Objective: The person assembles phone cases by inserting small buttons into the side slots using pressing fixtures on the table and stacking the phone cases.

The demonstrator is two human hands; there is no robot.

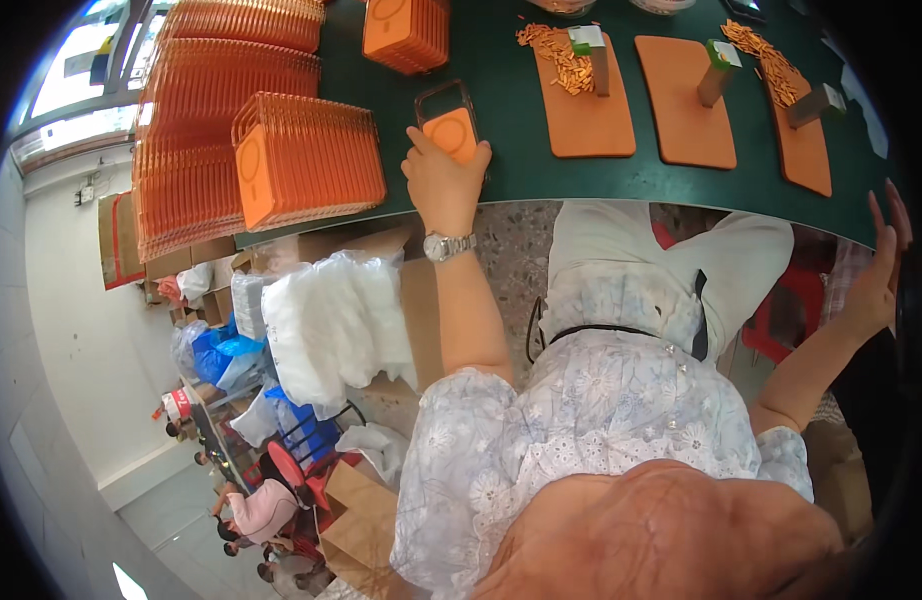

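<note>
My left hand, with a metal watch at the wrist, grips the lower end of a phone case on the green table. The case has a clear, dark-edged frame and an orange panel with a ring mark; my thumb and fingers are at its two sides, and its lower end is hidden under the hand. Just left of it stands a row of upright orange phone cases. My right hand is raised by the table's right edge, its fingers stretched out and nothing visible in them.
More rows of orange cases fill the table's left end, with a smaller stack farther back. Three orange boards bear metal blocks, two of them also heaps of small orange pieces. White plastic bags lie below left.
</note>
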